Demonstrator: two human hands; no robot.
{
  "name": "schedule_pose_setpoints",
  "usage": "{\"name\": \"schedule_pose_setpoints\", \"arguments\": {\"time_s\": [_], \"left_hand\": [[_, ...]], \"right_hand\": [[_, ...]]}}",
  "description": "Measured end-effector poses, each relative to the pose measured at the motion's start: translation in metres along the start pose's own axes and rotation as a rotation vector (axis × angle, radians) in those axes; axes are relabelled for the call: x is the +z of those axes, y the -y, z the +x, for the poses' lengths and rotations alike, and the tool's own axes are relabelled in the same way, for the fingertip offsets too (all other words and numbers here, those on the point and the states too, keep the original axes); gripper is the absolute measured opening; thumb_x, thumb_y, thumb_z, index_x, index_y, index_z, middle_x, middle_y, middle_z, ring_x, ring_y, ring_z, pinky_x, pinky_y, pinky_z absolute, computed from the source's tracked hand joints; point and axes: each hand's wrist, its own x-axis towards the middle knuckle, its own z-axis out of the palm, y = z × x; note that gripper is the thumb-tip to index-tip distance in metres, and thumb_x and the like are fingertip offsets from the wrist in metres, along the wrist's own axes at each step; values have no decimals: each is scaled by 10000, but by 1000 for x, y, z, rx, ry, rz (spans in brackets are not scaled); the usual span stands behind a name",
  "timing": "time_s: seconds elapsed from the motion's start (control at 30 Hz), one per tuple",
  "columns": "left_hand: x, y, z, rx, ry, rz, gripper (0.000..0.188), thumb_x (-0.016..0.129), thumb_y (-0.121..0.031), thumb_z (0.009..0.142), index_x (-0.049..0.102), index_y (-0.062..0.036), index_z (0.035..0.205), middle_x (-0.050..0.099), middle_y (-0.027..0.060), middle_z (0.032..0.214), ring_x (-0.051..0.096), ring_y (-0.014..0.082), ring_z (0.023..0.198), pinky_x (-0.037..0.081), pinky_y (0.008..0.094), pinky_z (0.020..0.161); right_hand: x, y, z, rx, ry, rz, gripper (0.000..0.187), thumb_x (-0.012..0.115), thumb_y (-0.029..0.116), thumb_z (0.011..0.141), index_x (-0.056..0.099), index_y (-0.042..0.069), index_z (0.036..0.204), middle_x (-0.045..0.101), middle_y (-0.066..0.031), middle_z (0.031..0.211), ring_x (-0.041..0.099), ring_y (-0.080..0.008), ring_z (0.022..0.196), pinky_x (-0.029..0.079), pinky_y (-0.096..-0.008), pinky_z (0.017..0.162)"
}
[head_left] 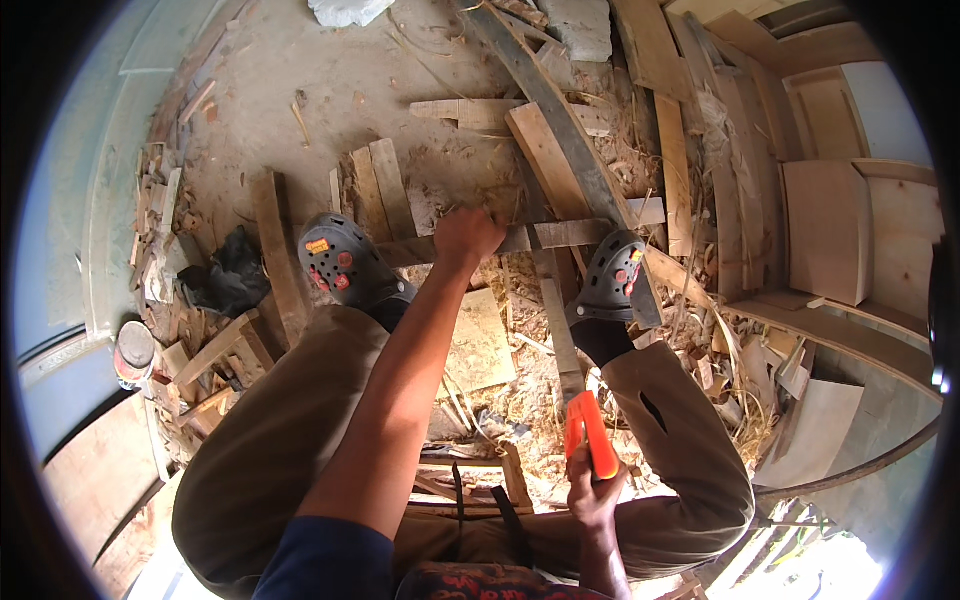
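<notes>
My right hand point(595, 486) is wrapped round the orange handle of a handsaw point(590, 432). Its long blade points away from me and meets a narrow wooden strip point(572, 234) that lies crosswise between my feet. Closed over this strip, just left of the blade, is my left hand point(470, 236); its fingertips are hidden. My left clog point(345, 262) and right clog point(612, 275), both dark grey, are at the two ends of the strip. Whether the blade has cut into the wood I cannot tell.
A long dark plank point(540, 95) slants beyond the strip at the right. Wood scraps and shavings litter the ground, with a square board point(480, 342) between my legs. A can point(135, 350) and black cloth-like material point(230, 275) are at left; wooden cabinet-like frames point(825, 230) stand right.
</notes>
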Motion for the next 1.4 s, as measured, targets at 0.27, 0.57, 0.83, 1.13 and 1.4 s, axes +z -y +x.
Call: {"name": "schedule_pose_setpoints", "arguments": {"time_s": [0.27,0.57,0.83,1.13,1.4], "left_hand": [[-13,-1,-5,-77,22,-110,582,467,-511,941,759,-11,881,728,225,896,720,382,872,577,474,796],[-6,-7,-4,-87,4,-92,540,490,-494,934,756,-24,951,730,223,932,717,380,903,569,476,827],[-14,-2,0,-80,22,-117,545,491,-489,931,756,-13,937,723,243,938,713,389,913,566,486,830],[-6,2,-9,-127,74,-83,529,482,-475,928,762,-27,938,718,235,1017,711,384,937,566,471,851],[-7,-14,-1,-146,65,-52,549,466,-489,933,760,-26,897,731,209,934,721,354,907,574,461,840]], "right_hand": [[-10,-21,-8,-25,38,-148,241,618,164,937,554,-10,783,497,-16,611,437,-73,594,395,-289,514],[74,15,159,-171,-35,-42,188,661,121,922,641,-59,871,634,-64,662,541,-71,643,473,-307,573],[43,-25,81,-66,-73,90,155,670,116,902,642,-30,861,636,-18,719,553,-71,659,457,-283,561],[22,-43,52,-99,39,-109,98,633,35,889,610,-40,832,557,-41,635,525,-116,586,451,-301,562],[75,3,160,-135,-13,-146,174,664,97,894,599,-9,772,583,-82,640,505,-156,578,429,-341,550]]}}
